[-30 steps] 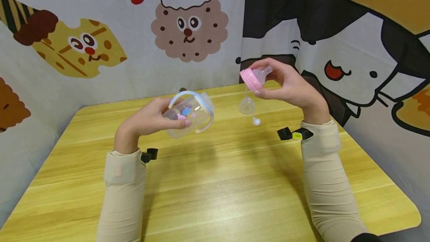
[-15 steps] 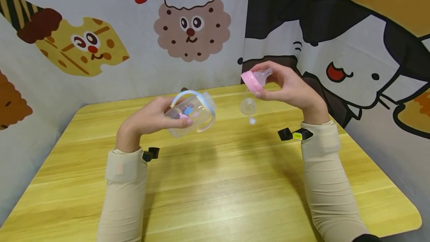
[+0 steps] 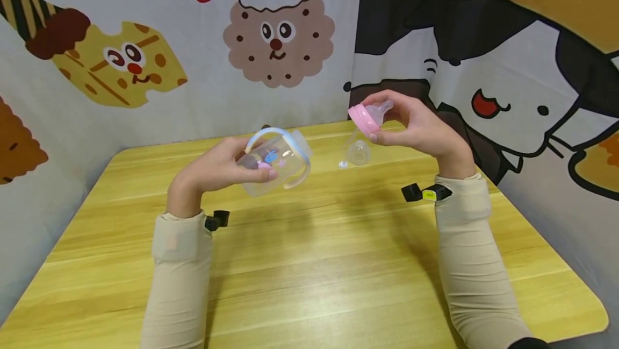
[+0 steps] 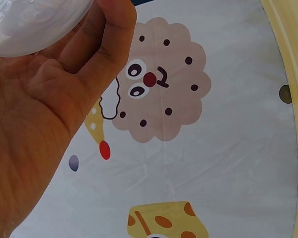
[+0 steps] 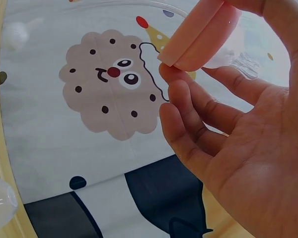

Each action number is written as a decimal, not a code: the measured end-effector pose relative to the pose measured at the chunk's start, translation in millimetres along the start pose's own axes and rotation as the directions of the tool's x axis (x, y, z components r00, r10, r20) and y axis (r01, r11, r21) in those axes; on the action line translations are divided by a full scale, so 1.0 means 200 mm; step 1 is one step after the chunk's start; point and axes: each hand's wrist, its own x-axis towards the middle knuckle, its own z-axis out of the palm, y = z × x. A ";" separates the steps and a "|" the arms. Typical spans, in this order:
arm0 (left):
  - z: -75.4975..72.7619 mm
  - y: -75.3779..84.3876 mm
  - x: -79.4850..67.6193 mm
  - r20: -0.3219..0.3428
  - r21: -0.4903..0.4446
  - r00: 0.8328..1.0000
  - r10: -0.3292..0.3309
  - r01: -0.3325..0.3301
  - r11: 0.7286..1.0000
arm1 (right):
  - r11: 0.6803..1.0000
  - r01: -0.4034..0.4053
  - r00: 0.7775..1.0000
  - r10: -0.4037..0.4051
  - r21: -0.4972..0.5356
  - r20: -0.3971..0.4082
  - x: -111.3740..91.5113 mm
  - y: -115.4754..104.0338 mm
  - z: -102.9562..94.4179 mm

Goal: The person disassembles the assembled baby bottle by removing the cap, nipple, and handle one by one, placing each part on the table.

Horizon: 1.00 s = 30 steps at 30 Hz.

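Note:
My left hand (image 3: 220, 166) grips a clear baby bottle (image 3: 285, 158) with pale blue and cream handles, its open neck tilted up to the right above the table. In the left wrist view, only the bottle's clear rounded base (image 4: 35, 25) shows. My right hand (image 3: 411, 123) pinches a pink collar ring (image 3: 364, 118) with a clear nipple (image 3: 379, 109) pointing to the right. From the ring a thin clear straw (image 5: 124, 4) trails to a small white weight (image 3: 343, 164). Behind the straw is a clear dome-shaped cap (image 3: 358, 153).
A yellow wood-grain table (image 3: 309, 273) spreads under both hands. Cartoon-printed curtains (image 3: 193, 101) close off its back and sides. Each wrist carries a small black camera, such as the right wrist camera (image 3: 420, 192).
The white weight on the straw has swung to the left, from right of the dome cap to left of it. Both hands, with the bottle and the pink ring, stay almost in place.

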 end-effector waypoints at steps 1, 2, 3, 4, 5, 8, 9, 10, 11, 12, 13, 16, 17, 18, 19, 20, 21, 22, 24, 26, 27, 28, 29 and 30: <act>0.00 0.00 0.00 0.000 0.003 1.000 0.001 -0.001 1.000 | 1.000 -0.004 1.000 0.004 -0.002 0.002 0.00 0.00 0.00; 0.00 0.00 0.00 0.001 0.003 1.000 0.002 -0.002 1.000 | 1.000 -0.006 1.000 0.006 -0.003 0.006 0.00 0.00 0.00; 0.00 0.00 0.00 0.001 0.001 1.000 0.000 0.000 1.000 | 1.000 -0.014 1.000 0.014 -0.006 0.009 0.00 0.00 -0.01; 0.00 0.00 0.00 0.001 -0.002 1.000 0.000 0.000 1.000 | 1.000 -0.020 1.000 0.021 -0.010 0.012 0.00 0.01 -0.01; 0.00 0.00 0.00 0.001 -0.005 1.000 -0.001 0.001 1.000 | 1.000 -0.026 1.000 0.026 -0.013 0.016 0.00 0.01 -0.01; 0.00 0.00 0.00 0.004 -0.017 1.000 -0.006 0.006 1.000 | 0.999 -0.045 0.999 0.045 -0.017 0.030 0.00 0.02 -0.01; 0.01 0.01 0.00 0.003 -0.019 1.000 -0.009 0.009 1.000 | 0.998 -0.053 0.998 0.054 -0.017 0.035 0.00 0.02 -0.01; 0.01 0.01 0.00 0.004 -0.021 1.000 -0.010 0.010 1.000 | 0.998 -0.058 0.998 0.058 -0.018 0.040 0.00 0.02 -0.01; 0.01 0.01 0.00 0.005 -0.021 1.000 -0.013 0.013 1.000 | 0.998 -0.062 0.997 0.063 -0.016 0.046 0.00 0.03 -0.01; 0.01 0.01 0.00 0.005 -0.021 1.000 -0.015 0.015 1.000 | 0.998 -0.068 0.996 0.068 -0.016 0.051 0.00 0.03 -0.01; 0.01 0.01 0.00 0.005 -0.020 1.000 -0.016 0.016 1.000 | 0.997 -0.072 0.996 0.073 -0.020 0.056 0.00 0.03 0.00; 0.01 0.01 0.00 0.004 -0.029 1.000 -0.023 0.023 0.999 | 0.996 -0.080 0.994 0.082 -0.039 0.066 0.01 0.04 0.00; 0.01 0.01 0.00 0.004 -0.029 1.000 -0.025 0.025 0.999 | 0.996 -0.080 0.994 0.083 -0.049 0.068 0.01 0.05 0.00; 0.01 0.01 0.00 0.002 -0.030 1.000 -0.025 0.025 0.999 | 0.995 -0.083 0.994 0.086 -0.055 0.069 0.01 0.05 0.00; 0.01 0.01 0.00 0.002 -0.032 1.000 -0.026 0.026 0.999 | 0.995 -0.084 0.994 0.088 -0.061 0.070 0.01 0.05 0.00; 0.01 0.01 0.00 0.002 -0.031 1.000 -0.025 0.025 0.999 | 0.994 -0.086 0.993 0.091 -0.064 0.071 0.01 0.06 0.00; 0.00 0.01 0.00 0.001 -0.030 1.000 -0.024 0.024 0.999 | 0.994 -0.087 0.993 0.092 -0.068 0.072 0.01 0.06 0.00; 0.00 0.01 0.00 0.002 -0.031 1.000 -0.023 0.023 0.999 | 0.993 -0.093 0.993 0.098 -0.068 0.072 0.01 0.06 0.00; 0.00 0.01 0.00 0.001 -0.024 1.000 -0.020 0.020 0.999 | 0.992 -0.104 0.992 0.108 -0.067 0.071 0.01 0.07 0.00; 0.00 0.01 0.00 0.000 -0.021 1.000 -0.020 0.020 1.000 | 0.992 -0.110 0.991 0.115 -0.069 0.074 0.01 0.07 0.01; 0.01 0.01 0.00 0.000 -0.021 1.000 -0.022 0.022 1.000 | 0.991 -0.112 0.990 0.117 -0.071 0.076 0.01 0.07 0.01; 0.01 0.01 0.00 0.000 -0.021 1.000 -0.022 0.022 1.000 | 0.991 -0.114 0.990 0.120 -0.073 0.080 0.01 0.07 0.01; 0.01 0.01 0.00 -0.001 -0.021 1.000 -0.023 0.023 1.000 | 0.991 -0.111 0.990 0.117 -0.075 0.084 0.02 0.07 0.01; 0.01 0.01 0.00 -0.001 -0.023 1.000 -0.023 0.023 0.999 | 0.991 -0.110 0.989 0.117 -0.073 0.090 0.02 0.07 0.02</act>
